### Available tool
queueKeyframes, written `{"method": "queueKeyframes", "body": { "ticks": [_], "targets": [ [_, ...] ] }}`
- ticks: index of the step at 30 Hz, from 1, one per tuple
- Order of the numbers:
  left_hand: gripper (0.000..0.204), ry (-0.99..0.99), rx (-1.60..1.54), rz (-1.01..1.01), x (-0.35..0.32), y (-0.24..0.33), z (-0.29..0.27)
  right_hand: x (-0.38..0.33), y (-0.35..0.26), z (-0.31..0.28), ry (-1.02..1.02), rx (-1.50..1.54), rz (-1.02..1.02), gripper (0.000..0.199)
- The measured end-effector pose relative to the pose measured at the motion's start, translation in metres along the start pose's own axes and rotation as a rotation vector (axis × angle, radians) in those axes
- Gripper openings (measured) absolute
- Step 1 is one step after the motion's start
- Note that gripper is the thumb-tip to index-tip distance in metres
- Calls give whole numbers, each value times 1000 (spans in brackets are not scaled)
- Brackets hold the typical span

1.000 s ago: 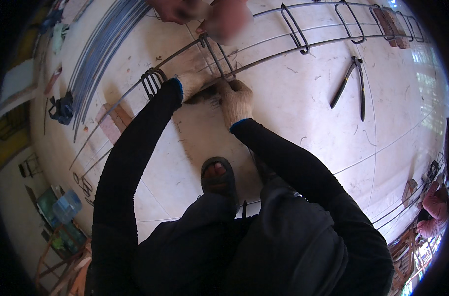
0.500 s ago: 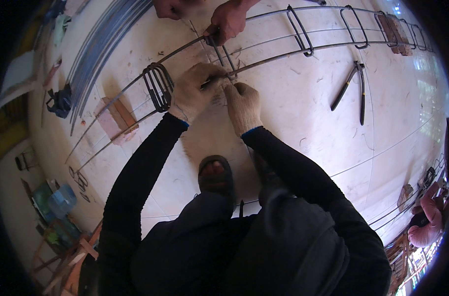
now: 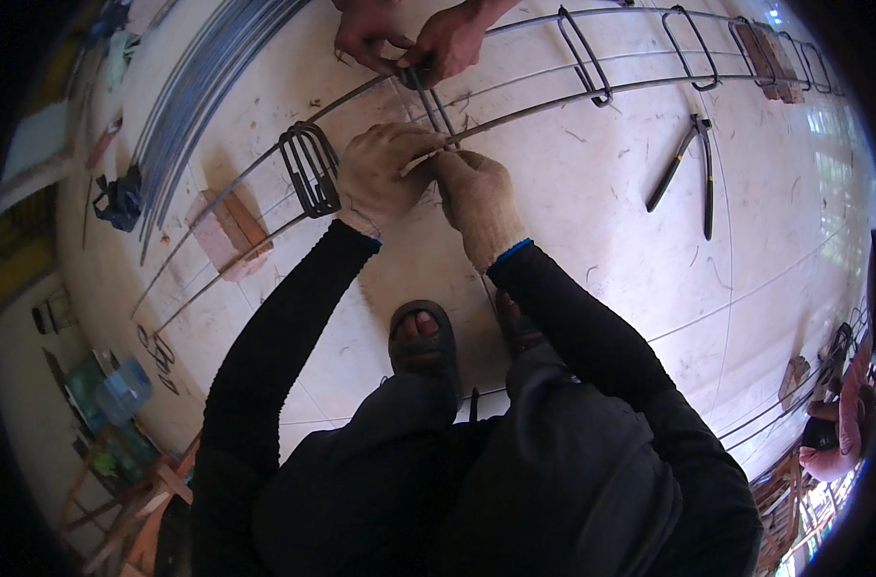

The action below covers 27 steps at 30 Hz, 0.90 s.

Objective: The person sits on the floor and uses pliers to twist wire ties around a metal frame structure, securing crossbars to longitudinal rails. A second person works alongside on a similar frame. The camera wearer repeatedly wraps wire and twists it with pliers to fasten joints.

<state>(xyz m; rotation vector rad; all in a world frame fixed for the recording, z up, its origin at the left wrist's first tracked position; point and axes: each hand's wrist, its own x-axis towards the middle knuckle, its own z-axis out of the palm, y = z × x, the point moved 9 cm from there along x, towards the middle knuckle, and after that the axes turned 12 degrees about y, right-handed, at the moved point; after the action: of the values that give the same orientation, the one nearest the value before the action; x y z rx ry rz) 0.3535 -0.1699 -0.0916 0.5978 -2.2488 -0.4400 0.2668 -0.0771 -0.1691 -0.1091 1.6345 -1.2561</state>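
Note:
Both my hands wear beige knitted gloves and meet at the near steel rod (image 3: 534, 113) of a long rebar cage, where a bent stirrup (image 3: 437, 112) crosses it. My left hand (image 3: 385, 175) is closed around the rod just left of that crossing. From the right, my right hand (image 3: 483, 207) is pinched against the joint; whatever its fingertips hold is hidden. Across the cage, a co-worker's two hands (image 3: 448, 43) grip the far rod at the same stirrup's other end. A bunch of stirrups (image 3: 309, 169) hangs on the rods beside my left hand.
Pincers with dark handles (image 3: 686, 178) lie on the pale floor to the right. Bricks (image 3: 231, 231) prop the cage at left, and another brick (image 3: 770, 63) at far right. Long loose rods (image 3: 202, 106) lie at upper left. Another person (image 3: 837, 433) is at the right edge.
The co-worker's other hand has come down to the far rod beside the first. My right hand has turned and shifted slightly right at the joint; my left stays near the same place.

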Motion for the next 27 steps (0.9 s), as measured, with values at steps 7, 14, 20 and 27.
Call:
{"method": "queueKeyframes", "body": {
  "ticks": [7,14,20,27],
  "targets": [
    [28,74,84,86,-4,9,3,-3,-25,-6,44,-359,-335,40],
    [11,83,52,-89,-11,-2,5,-9,-50,-38,334,-281,-648,26],
    [11,31,-38,-333,-12,-18,4,-4,-74,-18,180,-461,-936,19],
    [19,-103,-270,-787,-12,-38,14,-10,-58,-16,241,-513,-989,15]
  ]
}}
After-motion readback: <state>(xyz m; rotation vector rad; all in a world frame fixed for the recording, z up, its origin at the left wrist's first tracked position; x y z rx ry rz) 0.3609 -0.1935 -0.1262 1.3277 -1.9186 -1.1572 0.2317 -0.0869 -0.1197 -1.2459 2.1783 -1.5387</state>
